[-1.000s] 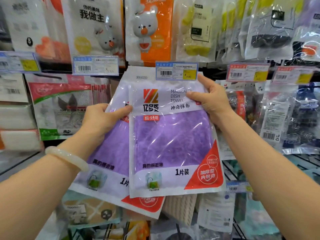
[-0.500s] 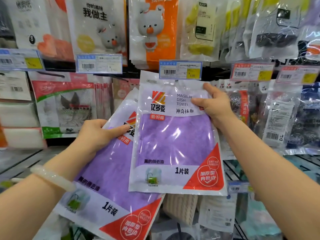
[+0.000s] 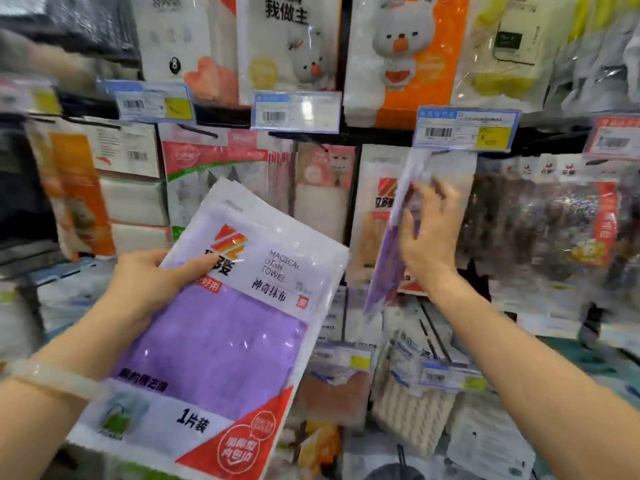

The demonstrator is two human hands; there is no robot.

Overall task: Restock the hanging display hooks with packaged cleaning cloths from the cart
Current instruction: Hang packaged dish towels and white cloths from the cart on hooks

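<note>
1. Count: I see 2 purple cloth pkgs out front. One in the left hand [image 3: 149, 285], one at the right hand [image 3: 427, 237]. 3 price tags read clearly along the upper rail; more at both frame edges, blurred.
2. Left hand: thumb on the front of the held purple pack [image 3: 221, 344], other fingers curled behind its left edge, firm grip. White bangle [image 3: 52, 379] on that wrist.
3. Held pack tilts top-right, low and left of centre, in front of the shelf goods, touching none that I can tell.
4. Right hand: fingers spread and mostly straight against the hanging purple pack [image 3: 391, 265]. It's blurred, so I can't tell whether it's pinching or just touching.
5. Hanging pack is seen nearly edge-on, directly under the yellow-patch price tag [image 3: 465, 128], top at hook height; hook itself hidden.
6. Room: tight. An orange pack [image 3: 377, 216] hangs just left of it, dark scrubber packs [image 3: 540, 230] just right. Gap between the 2 purple pkgs is open.
7. Look: clear bag, white header w/ red-orange logo, "MAGICAL DISH TOWEL", purple cloth, red corner triangle at the bottom right.
</note>
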